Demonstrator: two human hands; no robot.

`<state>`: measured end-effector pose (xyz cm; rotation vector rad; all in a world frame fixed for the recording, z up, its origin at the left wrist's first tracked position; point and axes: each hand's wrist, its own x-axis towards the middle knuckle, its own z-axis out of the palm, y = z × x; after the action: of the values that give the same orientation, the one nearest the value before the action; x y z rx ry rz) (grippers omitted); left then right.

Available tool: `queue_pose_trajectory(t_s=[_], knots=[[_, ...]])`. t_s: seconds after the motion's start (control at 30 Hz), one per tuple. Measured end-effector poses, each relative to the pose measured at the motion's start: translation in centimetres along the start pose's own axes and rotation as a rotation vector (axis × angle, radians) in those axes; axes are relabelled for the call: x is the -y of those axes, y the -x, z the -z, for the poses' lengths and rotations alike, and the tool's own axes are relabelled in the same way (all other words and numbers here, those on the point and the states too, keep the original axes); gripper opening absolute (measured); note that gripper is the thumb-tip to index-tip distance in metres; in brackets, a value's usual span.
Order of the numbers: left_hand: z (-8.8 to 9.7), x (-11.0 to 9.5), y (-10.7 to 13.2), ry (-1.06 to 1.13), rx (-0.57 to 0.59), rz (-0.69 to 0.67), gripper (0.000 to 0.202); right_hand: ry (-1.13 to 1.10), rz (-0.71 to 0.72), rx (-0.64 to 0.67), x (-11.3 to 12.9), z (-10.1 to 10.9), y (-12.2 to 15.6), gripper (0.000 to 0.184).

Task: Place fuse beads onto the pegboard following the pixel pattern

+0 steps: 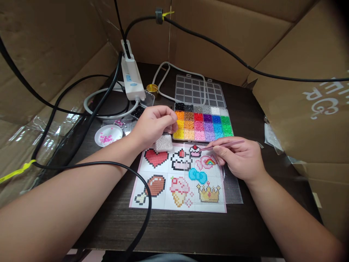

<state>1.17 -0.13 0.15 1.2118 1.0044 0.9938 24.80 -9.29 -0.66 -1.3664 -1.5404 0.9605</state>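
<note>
My right hand grips pink tweezers, whose tip is at a small cupcake of beads on a clear pegboard. Under much of the board lies a printed pattern sheet with pixel pictures, including a heart, a drumstick and a crown. A blue bead bow also rests on the board. My left hand hovers by the left edge of the bead case, fingers curled together; whatever is between them is hidden. Just below it sits a small box of white beads.
At the left, a white dish holds pink beads, beside a second pegboard. Behind stand a power strip and a gold-coloured tin. Black cables hang across the foreground and overhead. Cardboard walls surround the table.
</note>
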Motion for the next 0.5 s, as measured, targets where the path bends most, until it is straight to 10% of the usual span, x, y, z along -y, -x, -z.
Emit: queue_pose_trajectory(t_s=[0.5], knots=[[0.03,-0.09,0.08,0.008,0.003,0.014,0.007,-0.019,0.023,-0.252,-0.39,-0.32,-0.68,0.015]])
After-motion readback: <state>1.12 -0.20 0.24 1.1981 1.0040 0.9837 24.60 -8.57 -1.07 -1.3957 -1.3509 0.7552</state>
